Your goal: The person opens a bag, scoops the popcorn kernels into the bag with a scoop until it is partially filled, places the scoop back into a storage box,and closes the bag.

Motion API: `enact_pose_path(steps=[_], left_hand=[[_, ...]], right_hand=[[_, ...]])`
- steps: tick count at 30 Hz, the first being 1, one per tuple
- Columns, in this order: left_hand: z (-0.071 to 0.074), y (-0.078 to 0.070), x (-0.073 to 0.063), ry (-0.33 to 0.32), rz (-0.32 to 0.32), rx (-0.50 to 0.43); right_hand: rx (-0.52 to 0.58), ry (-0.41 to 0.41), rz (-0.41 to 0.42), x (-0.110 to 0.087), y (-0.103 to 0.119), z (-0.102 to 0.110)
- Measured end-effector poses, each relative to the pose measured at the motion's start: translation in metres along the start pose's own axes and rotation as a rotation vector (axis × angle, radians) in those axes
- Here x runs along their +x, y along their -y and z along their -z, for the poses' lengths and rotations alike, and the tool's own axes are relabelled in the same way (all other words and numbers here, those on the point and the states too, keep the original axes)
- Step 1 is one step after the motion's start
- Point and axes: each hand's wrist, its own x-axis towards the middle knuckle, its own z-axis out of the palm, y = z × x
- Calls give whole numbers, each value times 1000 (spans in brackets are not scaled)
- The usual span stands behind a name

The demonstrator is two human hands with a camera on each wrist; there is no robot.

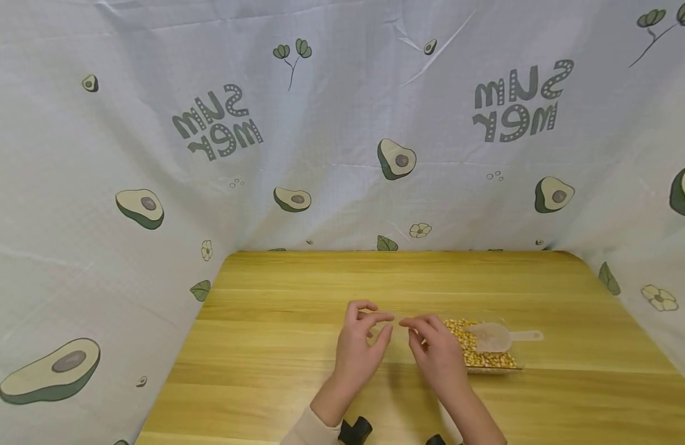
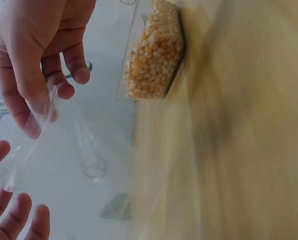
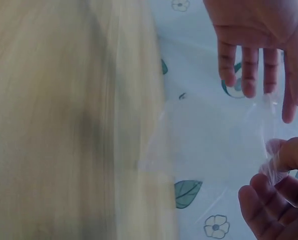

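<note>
Clear plastic film [image 3: 209,137] hangs left of the corn box [image 1: 491,370]; I judge it near weightless, limp, slippery, easily torn. Right fingers [image 3: 251,201] pinch its edge; left fingers [image 3: 250,75] touch it, whether clamped I cannot tell. I'd hold that edge near both ends, lightly.

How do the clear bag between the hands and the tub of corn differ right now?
Pose: the clear bag is held up between the left hand and right hand; the corn tub sits on the table.
Contents: no kernels show in the bag; the tub holds yellow kernels and a scoop.
Build: the bag is thin, creased film; the tub has straight, stiff-looking walls.
Both are see-through.
</note>
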Motion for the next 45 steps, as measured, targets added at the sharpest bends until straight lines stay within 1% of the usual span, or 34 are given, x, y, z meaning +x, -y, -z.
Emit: enact_pose_path(steps=[4, 7, 11, 15, 18, 24, 27, 31, 34, 38, 42, 45], left_hand=[[3, -2, 6, -59, -124, 243], [4, -2, 10, -64, -168, 358], [6, -3, 11, -27, -171, 465], [8, -3, 9, 12, -163, 520], [8, -2, 7, 29, -150, 500], [7, -2, 5, 65, -107, 390], [7, -4, 5, 95, -67, 334], [7, -6, 4, 149, 14, 235], [7, -6, 4, 163, 53, 172], [6, -5, 3, 148, 69, 121], [5, -2, 0, 117, 56, 113], [4, 0, 0, 107, 51, 110]], right_hand=[[-15, 8, 29, 2, 0, 1], [-12, 28, 31, 3, 0, 1], [10, 44, 29, 3, 0, 1], [41, 41, 22, 3, 0, 2], [57, 34, 24, 4, 0, 2], [47, 39, 12, 6, 1, 3], [45, 54, -1, 7, 3, 3], [71, 85, -25, 8, 5, 4], [94, 114, -52, 8, 5, 4], [125, 152, -93, 9, 4, 5], [154, 181, -125, 10, 4, 6], [165, 197, -140, 11, 4, 6]])
